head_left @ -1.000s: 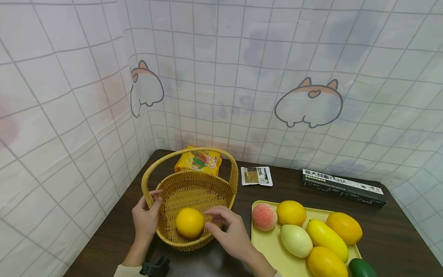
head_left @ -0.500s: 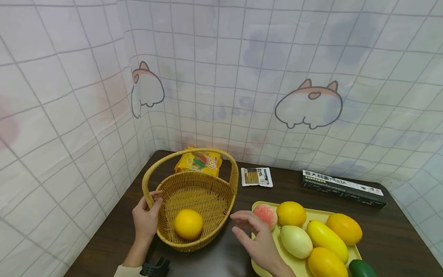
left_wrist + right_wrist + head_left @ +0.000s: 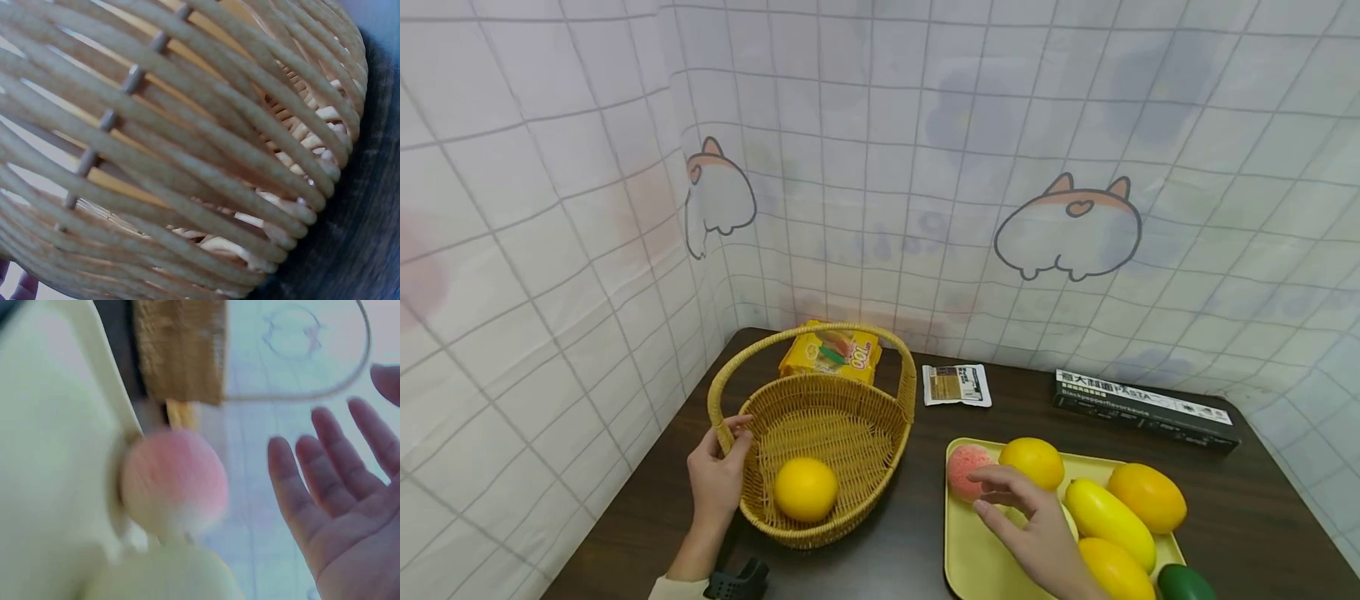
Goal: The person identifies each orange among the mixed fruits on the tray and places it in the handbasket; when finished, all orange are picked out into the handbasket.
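Note:
My left hand [image 3: 717, 475] grips the left side of a wicker basket [image 3: 805, 535] at the foot of its arched handle. Inside the basket lies one round orange-yellow fruit [image 3: 806, 489]. Over the left part of a yellow tray [image 3: 966, 554], my right hand [image 3: 1030, 525] hovers with fingers spread and nothing between them. Close by its fingertips is a pink peach [image 3: 966, 472]; a pale green fruit [image 3: 169, 575] beside the peach is partly hidden by the hand in the head view. The left wrist view is filled by the woven basket wall [image 3: 187, 144].
Several yellow fruits, among them a long one [image 3: 1108, 521], and a dark green fruit [image 3: 1183, 582] share the tray. Behind stand a yellow snack packet [image 3: 835, 350], a small white sachet [image 3: 957, 385] and a black pasta box [image 3: 1142, 410], near the curtained wall.
My right hand has moved right, away from the basket and the fruit in it, to over the tray. The left hand keeps its hold on the basket.

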{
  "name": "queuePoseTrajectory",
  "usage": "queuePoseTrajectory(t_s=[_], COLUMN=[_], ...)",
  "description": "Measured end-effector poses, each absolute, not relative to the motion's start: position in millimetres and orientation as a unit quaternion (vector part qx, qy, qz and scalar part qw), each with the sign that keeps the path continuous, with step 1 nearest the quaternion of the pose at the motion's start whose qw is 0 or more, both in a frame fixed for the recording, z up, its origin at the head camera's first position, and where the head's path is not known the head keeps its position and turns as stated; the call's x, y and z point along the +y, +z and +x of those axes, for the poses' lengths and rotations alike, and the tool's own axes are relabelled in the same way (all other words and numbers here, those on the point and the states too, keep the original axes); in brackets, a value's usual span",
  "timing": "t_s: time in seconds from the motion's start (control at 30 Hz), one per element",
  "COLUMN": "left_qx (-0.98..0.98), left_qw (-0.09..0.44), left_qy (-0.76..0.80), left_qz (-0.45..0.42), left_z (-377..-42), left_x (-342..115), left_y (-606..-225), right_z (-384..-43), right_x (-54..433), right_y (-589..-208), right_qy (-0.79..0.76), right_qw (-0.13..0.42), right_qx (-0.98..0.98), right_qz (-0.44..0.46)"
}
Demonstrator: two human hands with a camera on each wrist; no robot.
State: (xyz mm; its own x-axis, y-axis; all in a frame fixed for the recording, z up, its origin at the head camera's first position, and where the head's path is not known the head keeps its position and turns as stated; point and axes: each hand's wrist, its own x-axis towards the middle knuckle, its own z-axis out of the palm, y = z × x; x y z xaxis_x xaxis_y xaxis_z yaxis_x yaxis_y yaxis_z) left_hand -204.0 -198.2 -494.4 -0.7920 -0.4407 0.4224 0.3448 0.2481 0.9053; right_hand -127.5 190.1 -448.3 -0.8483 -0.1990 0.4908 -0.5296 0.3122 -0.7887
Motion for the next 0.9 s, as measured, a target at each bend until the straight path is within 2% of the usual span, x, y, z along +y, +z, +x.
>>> queuePoseTrajectory(t_s=[0.33, 0.67, 0.9], left_qx=[-0.726, -0.722, -0.728], left_qw=[0.318, 0.314, 0.315], left_qy=[-0.610, -0.616, -0.609], left_qz=[0.015, 0.028, 0.024], left_z=[-188.5, -189.0, -186.9], left_x=[-185.6, -188.5, -187.6], left_y=[-466.7, -469.3, -465.8], right_z=[-114.3, -106.6, -99.8], right_x=[246.8, 305.0, 329.6], right_y=[-432.2, -436.8, -444.4], right_qy=[0.499, 0.468, 0.475], right_qw=[0.164, 0.190, 0.130], right_qx=[-0.838, -0.862, -0.870], right_qz=[0.147, 0.035, 0.007])
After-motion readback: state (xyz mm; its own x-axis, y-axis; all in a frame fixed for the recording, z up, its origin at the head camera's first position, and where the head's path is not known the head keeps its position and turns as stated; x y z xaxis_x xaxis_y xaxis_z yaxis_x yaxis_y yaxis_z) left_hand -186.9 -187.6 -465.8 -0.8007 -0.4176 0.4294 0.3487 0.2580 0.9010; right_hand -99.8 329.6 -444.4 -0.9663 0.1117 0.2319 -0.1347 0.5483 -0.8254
